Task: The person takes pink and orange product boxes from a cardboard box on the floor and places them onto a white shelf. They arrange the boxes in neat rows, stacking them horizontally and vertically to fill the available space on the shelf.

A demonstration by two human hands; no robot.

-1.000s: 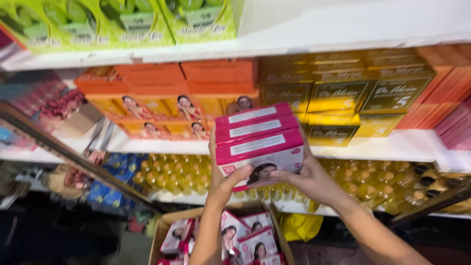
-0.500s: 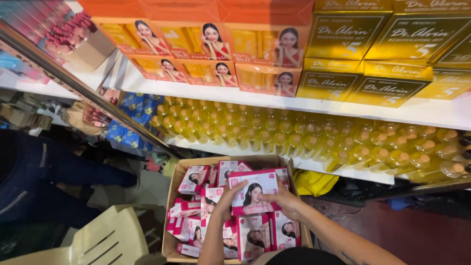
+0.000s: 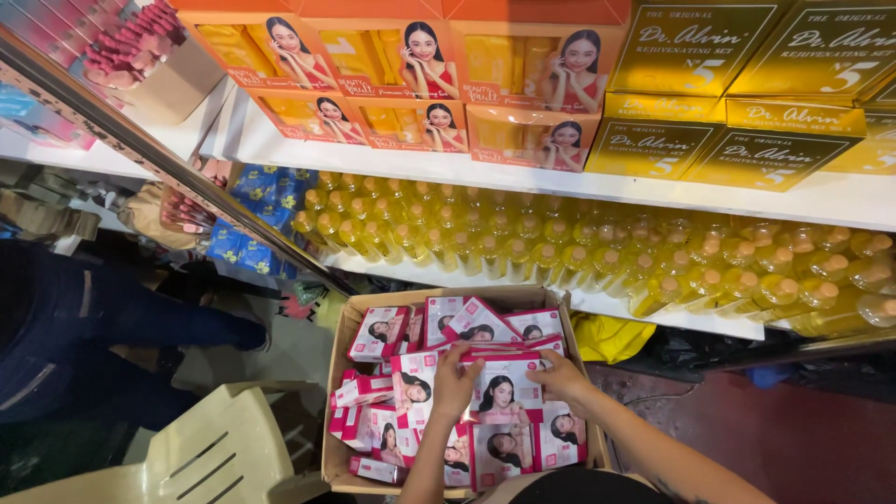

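**Ana:** Head view looks down into an open cardboard carton [image 3: 338,373] on the floor, packed with pink and white boxes that each carry a portrait photo. Take the carton as the landmark.

**Ben:** Where are the hands?

**Ana:** Both are inside the carton, near its middle. The left hand [image 3: 455,383] has its fingers curled over the left edge of one pink box [image 3: 499,392], and the right hand [image 3: 560,378] is wrapped over that box's right edge. So both are clamped on the same box, which stands upright among the others with its picture side facing the camera.

**Ben:** And the other boxes?

**Ana:** They lie loose and tilted all round it; some lean against the carton's back wall, others lie flat toward the near side.

**Ben:** What is above the carton?

**Ana:** Just behind it, a white shelf [image 3: 840,201] covers rows of clear bottles of yellow liquid [image 3: 579,247] with pale round caps. On that shelf sit orange boxes [image 3: 420,89] with portraits, and to their right gold boxes [image 3: 719,103].

**Ben:** To the left of the carton?

**Ana:** A cream plastic chair [image 3: 210,448] stands just beside its left wall. Farther left, another person's leg in dark jeans [image 3: 75,317] shows. A yellow bag [image 3: 611,336] lies just right of the carton's far corner.
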